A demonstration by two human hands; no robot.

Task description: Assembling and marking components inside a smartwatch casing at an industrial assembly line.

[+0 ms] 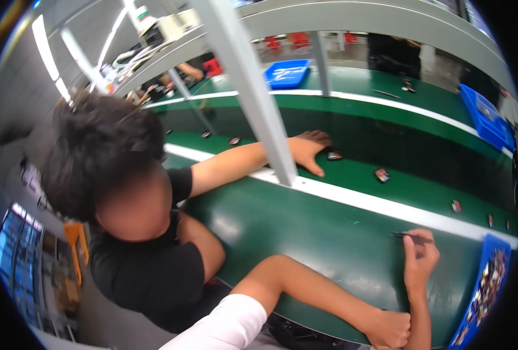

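Observation:
My left hand (pixel 389 329) is closed in a fist beside my right forearm, low over the green worktop (pixel 305 227). Its finger pads are turned away, so what is in them, if anything, is hidden. Farther right, my right hand (pixel 422 256) is raised with its fingers pinched round dark, thin tweezers (pixel 400 235) pointing left. To my left, a co-worker in a black shirt stretches an arm past the post; that person's hand (pixel 311 150) is by a small dark-and-red part (pixel 334 156) on the green belt (pixel 410 186).
More small parts sit along the belt, including one (pixel 382 175) in mid-view and another (pixel 457 205) at right. A blue bin (pixel 485 251) of mixed small pieces stands at the right. A grey post (pixel 253 87) rises in front. Blue trays (pixel 288 74) lie on the far side.

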